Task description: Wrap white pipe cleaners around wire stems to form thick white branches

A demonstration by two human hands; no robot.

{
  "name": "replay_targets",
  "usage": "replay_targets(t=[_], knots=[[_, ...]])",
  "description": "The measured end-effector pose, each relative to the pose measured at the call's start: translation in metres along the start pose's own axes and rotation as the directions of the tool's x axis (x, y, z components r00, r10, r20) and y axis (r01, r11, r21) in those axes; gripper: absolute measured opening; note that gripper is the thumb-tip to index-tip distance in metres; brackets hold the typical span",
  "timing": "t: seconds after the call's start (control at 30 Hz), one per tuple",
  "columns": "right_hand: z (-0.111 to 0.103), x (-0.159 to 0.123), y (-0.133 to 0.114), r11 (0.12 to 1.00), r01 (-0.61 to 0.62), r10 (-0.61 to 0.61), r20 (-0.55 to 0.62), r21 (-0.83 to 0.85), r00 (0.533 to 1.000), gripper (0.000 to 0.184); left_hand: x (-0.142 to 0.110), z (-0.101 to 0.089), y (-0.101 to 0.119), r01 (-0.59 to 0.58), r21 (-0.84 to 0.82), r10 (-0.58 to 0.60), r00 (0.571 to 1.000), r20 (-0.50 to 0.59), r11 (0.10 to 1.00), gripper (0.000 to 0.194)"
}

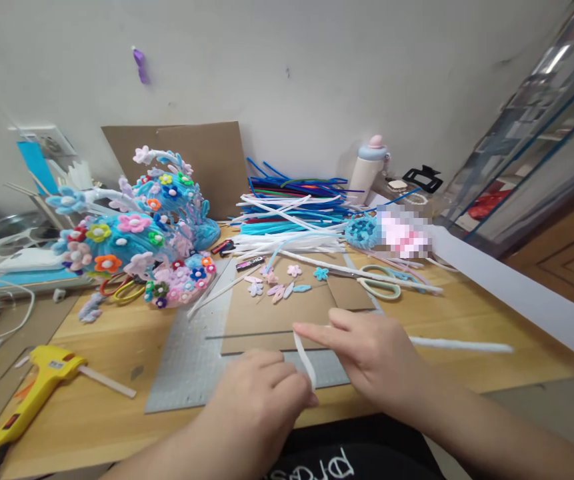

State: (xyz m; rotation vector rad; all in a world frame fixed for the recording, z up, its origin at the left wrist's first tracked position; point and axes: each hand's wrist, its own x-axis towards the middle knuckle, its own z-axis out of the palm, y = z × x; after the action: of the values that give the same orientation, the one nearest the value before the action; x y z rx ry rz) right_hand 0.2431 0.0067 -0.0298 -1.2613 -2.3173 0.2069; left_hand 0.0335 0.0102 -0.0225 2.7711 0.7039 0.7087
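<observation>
In the head view, the left hand (261, 397) is nearest, its fingers curled nearly closed around the lower end of a thin, fuzzy white craft stem (307, 362). The right hand (374, 350) is just beyond, index finger outstretched to the stem's upper end; whether its other fingers grip anything cannot be told. The stem bends between the hands, and a white length (461, 345) emerges beyond the right hand, though whether it is the same piece is unclear. For an even curve, the person would do well to pinch firmly with the left hand and guide the bend gently with the right fingertip, without crushing the fuzz. Left of the hands lies a yellow plastic glue gun (41, 383). Ahead of them, brown cardboard (267, 321) rests on a grey cutting mat (181, 367), bearing small pastel fuzzy flowers (294, 271); farther out are piled blue and white stems (291, 228).
</observation>
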Motion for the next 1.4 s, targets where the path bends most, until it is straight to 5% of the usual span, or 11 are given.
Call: replay_targets(t=[0.1,0.23,0.37,0.5,0.6,0.73,0.87,1.0,1.1,1.27,1.4], knots=[[-0.006,0.0,-0.001,0.998,0.047,-0.04,0.13,-0.048,0.991,0.049,0.005,-0.031,-0.01,-0.003,0.078,0.004,1.0,-0.02,0.997,0.019],[-0.027,0.002,-0.005,0.944,0.086,-0.186,0.299,0.318,0.936,0.045,0.01,-0.053,-0.042,0.052,0.037,-0.052,0.999,0.002,0.998,0.017],[-0.027,0.001,-0.004,0.872,0.011,-0.091,0.141,0.489,0.986,0.04,0.005,-0.022,-0.046,0.149,-0.027,-0.148,0.988,0.035,0.989,0.023],[-0.006,-0.001,0.004,0.99,-0.038,0.04,-0.015,0.139,0.999,0.05,-0.005,0.005,-0.02,0.102,-0.042,-0.097,0.988,0.118,0.994,0.022],[-0.002,-0.002,0.005,0.995,-0.007,0.018,0.108,-0.1,0.994,0.055,-0.005,-0.009,-0.015,-0.013,0.048,0.008,0.995,0.098,0.999,0.018],[-0.023,-0.001,0.002,0.983,0.122,-0.163,0.353,0.136,0.921,0.055,0.004,-0.04,-0.036,0.022,0.099,-0.028,0.998,0.051,0.995,0.018],[-0.035,0.0,0.003,0.887,0.071,-0.199,0.24,0.456,0.95,0.046,0.006,-0.029,-0.043,0.099,-0.059,-0.092,0.99,0.103,0.993,0.019],[-0.019,-0.002,0.009,0.987,-0.001,-0.006,0.045,0.158,0.999,0.05,-0.003,-0.002,-0.022,0.062,-0.101,-0.046,0.988,0.147,0.993,0.019],[-0.014,-0.004,0.009,0.998,0.004,0.005,0.137,-0.07,0.991,0.049,-0.005,-0.007,-0.017,-0.029,0.002,0.029,0.996,0.079,1.0,0.014],[-0.037,-0.002,0.004,0.975,0.122,-0.186,0.375,0.187,0.908,0.053,0.003,-0.03,-0.039,0.011,0.043,-0.013,0.999,0.041,0.999,0.017],[-0.035,-0.003,0.007,0.932,0.043,-0.113,0.174,0.361,0.978,0.048,0.003,-0.008,-0.032,0.039,-0.011,-0.038,0.997,0.064,0.999,0.021]])
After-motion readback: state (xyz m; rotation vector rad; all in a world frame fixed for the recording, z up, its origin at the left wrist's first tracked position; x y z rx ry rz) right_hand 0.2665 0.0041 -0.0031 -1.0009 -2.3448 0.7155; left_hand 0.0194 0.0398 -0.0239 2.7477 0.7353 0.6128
